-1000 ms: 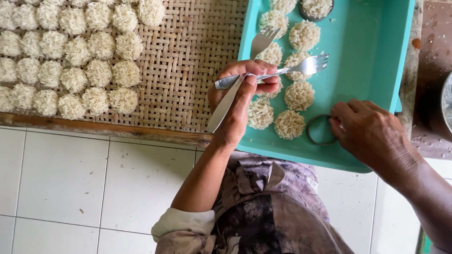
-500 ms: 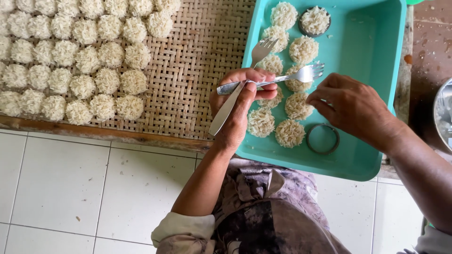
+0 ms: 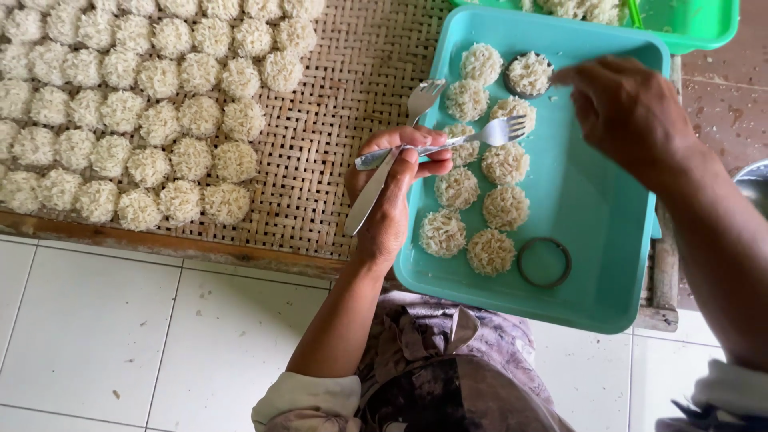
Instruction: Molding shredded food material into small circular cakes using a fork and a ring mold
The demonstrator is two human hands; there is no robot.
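My left hand [image 3: 396,192] grips two metal forks [image 3: 448,142] at the left rim of a teal plastic tray [image 3: 608,240]; the tines point over the tray. Several round white rice cakes [image 3: 458,188] lie in two rows inside the tray. My right hand [image 3: 628,108] hovers above the tray's far right part, fingers reaching toward a ring mould filled with rice [image 3: 528,74]; it holds nothing I can see. An empty metal ring mould [image 3: 544,262] lies on the tray floor near its front edge.
A woven bamboo mat [image 3: 336,144] to the left carries several rows of finished rice cakes [image 3: 144,120]. A green container [image 3: 688,20] with more rice stands behind the tray. White floor tiles [image 3: 120,336] lie below; a metal bowl edge [image 3: 756,184] shows at right.
My right hand has lifted off the empty ring near the tray's front and moved toward the filled mould at the far end. The left hand with the forks stayed about where it was.
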